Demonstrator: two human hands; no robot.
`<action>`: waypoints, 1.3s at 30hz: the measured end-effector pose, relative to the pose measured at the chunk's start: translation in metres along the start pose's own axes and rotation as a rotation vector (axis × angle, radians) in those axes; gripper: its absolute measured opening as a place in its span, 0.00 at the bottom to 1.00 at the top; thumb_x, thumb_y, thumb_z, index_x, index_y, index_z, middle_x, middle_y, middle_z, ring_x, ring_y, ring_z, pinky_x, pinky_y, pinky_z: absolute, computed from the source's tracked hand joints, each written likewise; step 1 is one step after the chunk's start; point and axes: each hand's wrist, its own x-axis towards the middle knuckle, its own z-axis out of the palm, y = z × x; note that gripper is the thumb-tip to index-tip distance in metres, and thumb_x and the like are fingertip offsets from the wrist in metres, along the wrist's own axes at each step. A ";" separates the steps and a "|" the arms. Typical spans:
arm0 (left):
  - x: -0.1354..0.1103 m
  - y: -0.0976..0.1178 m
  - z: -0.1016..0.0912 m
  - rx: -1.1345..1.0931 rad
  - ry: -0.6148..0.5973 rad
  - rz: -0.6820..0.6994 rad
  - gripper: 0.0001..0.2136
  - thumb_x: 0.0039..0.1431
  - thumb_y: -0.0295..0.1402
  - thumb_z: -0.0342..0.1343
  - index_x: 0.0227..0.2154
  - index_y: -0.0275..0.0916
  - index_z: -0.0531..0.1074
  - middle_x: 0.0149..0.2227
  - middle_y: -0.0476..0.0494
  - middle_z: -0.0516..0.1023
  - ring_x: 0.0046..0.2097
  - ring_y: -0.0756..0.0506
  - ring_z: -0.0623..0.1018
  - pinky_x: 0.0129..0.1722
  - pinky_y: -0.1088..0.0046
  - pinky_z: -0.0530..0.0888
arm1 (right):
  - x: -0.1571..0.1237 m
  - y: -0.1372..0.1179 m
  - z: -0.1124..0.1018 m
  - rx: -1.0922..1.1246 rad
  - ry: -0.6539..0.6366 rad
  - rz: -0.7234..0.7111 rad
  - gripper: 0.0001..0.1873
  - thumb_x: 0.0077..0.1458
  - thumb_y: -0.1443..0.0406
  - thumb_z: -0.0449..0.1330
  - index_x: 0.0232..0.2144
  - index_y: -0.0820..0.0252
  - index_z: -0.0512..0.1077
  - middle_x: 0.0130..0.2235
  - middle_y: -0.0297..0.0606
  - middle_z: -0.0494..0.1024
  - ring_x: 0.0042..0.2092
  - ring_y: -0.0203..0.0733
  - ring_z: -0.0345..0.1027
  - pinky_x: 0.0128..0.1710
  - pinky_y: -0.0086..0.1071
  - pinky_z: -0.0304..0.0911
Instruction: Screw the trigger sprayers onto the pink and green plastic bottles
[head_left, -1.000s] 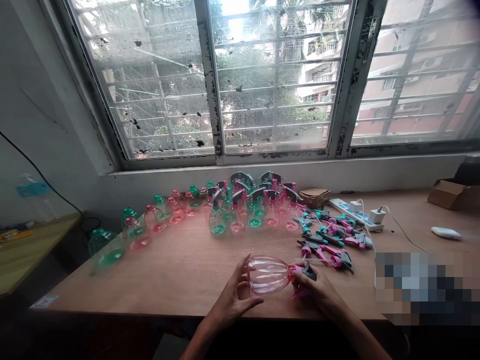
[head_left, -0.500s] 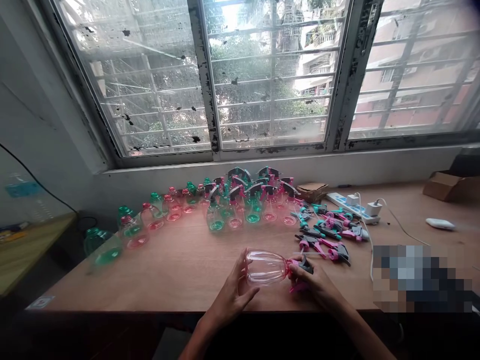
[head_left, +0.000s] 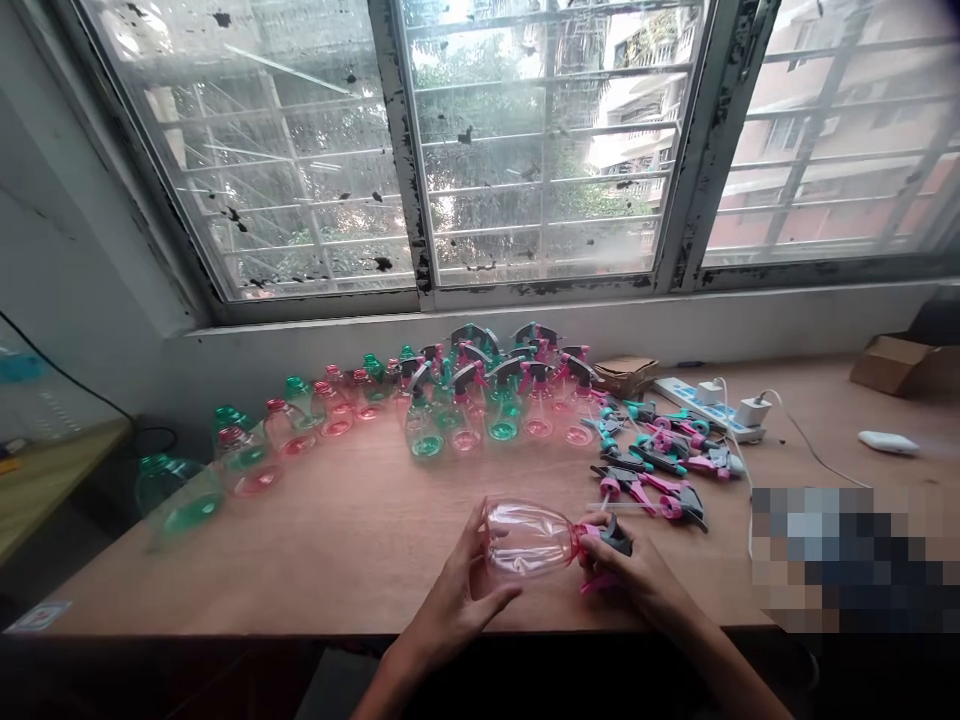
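Note:
A clear pink spray bottle [head_left: 529, 540] lies on its side in the air above the table's front edge, its base to the left. My left hand [head_left: 456, 592] cups the base end, fingers behind the plastic and thumb held lower. At the neck, the fingers of my right hand [head_left: 639, 572] are closed round the pink collar of a black-and-pink trigger sprayer head [head_left: 618, 536]. Part of that head is hidden by the fingers. Just beyond my right hand lie loose pink-and-black trigger heads [head_left: 679, 503].
Bottles with sprayers fitted [head_left: 502, 410] stand grouped at the back. Open-necked green and pink bottles [head_left: 247, 465] line the left side. More loose trigger heads [head_left: 660, 455], a white power strip [head_left: 705, 408], a white device [head_left: 888, 443] and a cardboard box [head_left: 900, 365] are to the right.
The view has shifted slightly. Both hands keep their places on the bottle and its sprayer head, and the bottle has turned only a little, if at all.

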 end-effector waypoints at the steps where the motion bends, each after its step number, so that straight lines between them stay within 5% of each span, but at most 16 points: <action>1: 0.001 -0.001 0.000 -0.011 0.012 -0.019 0.46 0.56 0.34 0.66 0.69 0.52 0.41 0.70 0.37 0.55 0.64 0.35 0.67 0.64 0.51 0.65 | 0.000 -0.001 0.000 0.000 -0.005 0.005 0.19 0.51 0.52 0.70 0.35 0.59 0.73 0.26 0.34 0.79 0.26 0.40 0.71 0.27 0.32 0.69; 5: 0.003 -0.006 -0.003 -0.016 0.044 -0.058 0.48 0.50 0.35 0.71 0.69 0.49 0.48 0.68 0.34 0.59 0.61 0.31 0.71 0.61 0.51 0.69 | 0.001 0.000 0.000 0.017 -0.009 0.048 0.20 0.49 0.52 0.71 0.35 0.58 0.73 0.26 0.34 0.79 0.27 0.42 0.71 0.27 0.34 0.72; 10: 0.002 -0.014 -0.007 0.045 -0.009 0.041 0.39 0.60 0.34 0.63 0.69 0.53 0.46 0.71 0.39 0.52 0.67 0.33 0.63 0.65 0.52 0.64 | 0.001 0.005 -0.003 0.029 0.007 0.061 0.20 0.48 0.52 0.71 0.37 0.59 0.74 0.25 0.34 0.78 0.26 0.42 0.71 0.26 0.35 0.72; 15: 0.002 -0.011 -0.007 0.042 -0.024 0.008 0.54 0.50 0.35 0.71 0.70 0.48 0.38 0.69 0.34 0.57 0.65 0.31 0.65 0.65 0.50 0.63 | -0.001 0.006 -0.006 -0.019 0.022 0.157 0.22 0.47 0.51 0.72 0.38 0.57 0.74 0.27 0.35 0.77 0.28 0.45 0.73 0.27 0.38 0.74; 19: 0.001 -0.010 -0.007 0.097 -0.014 0.006 0.49 0.49 0.36 0.71 0.69 0.49 0.48 0.70 0.36 0.55 0.67 0.29 0.62 0.65 0.48 0.62 | -0.002 0.003 -0.003 -0.027 0.036 0.142 0.22 0.46 0.51 0.72 0.37 0.57 0.74 0.27 0.34 0.76 0.27 0.44 0.72 0.24 0.35 0.73; 24: 0.001 -0.011 -0.005 0.078 -0.041 0.069 0.44 0.57 0.31 0.66 0.69 0.53 0.43 0.72 0.39 0.49 0.67 0.32 0.63 0.66 0.49 0.61 | -0.003 -0.003 0.000 -0.003 0.039 0.099 0.21 0.46 0.51 0.72 0.36 0.57 0.74 0.26 0.34 0.76 0.27 0.42 0.70 0.26 0.35 0.73; 30: 0.005 0.003 -0.003 0.149 0.012 0.057 0.45 0.50 0.36 0.71 0.67 0.45 0.53 0.68 0.37 0.59 0.68 0.30 0.59 0.68 0.49 0.58 | -0.004 -0.005 0.000 -0.020 0.011 0.109 0.21 0.47 0.52 0.72 0.36 0.58 0.73 0.27 0.33 0.76 0.28 0.42 0.70 0.27 0.35 0.73; 36: 0.002 -0.007 0.000 0.120 -0.033 0.046 0.46 0.59 0.34 0.64 0.70 0.49 0.38 0.60 0.36 0.71 0.60 0.36 0.74 0.61 0.52 0.69 | -0.005 -0.001 -0.004 0.015 0.011 0.087 0.19 0.50 0.55 0.71 0.39 0.59 0.73 0.28 0.35 0.76 0.29 0.41 0.70 0.28 0.34 0.74; 39: 0.003 -0.009 0.001 0.097 -0.014 0.032 0.51 0.54 0.35 0.68 0.70 0.47 0.36 0.60 0.34 0.70 0.60 0.35 0.73 0.60 0.51 0.70 | -0.005 0.001 -0.006 0.006 0.008 0.078 0.20 0.49 0.54 0.72 0.39 0.59 0.73 0.28 0.35 0.77 0.29 0.42 0.71 0.28 0.35 0.74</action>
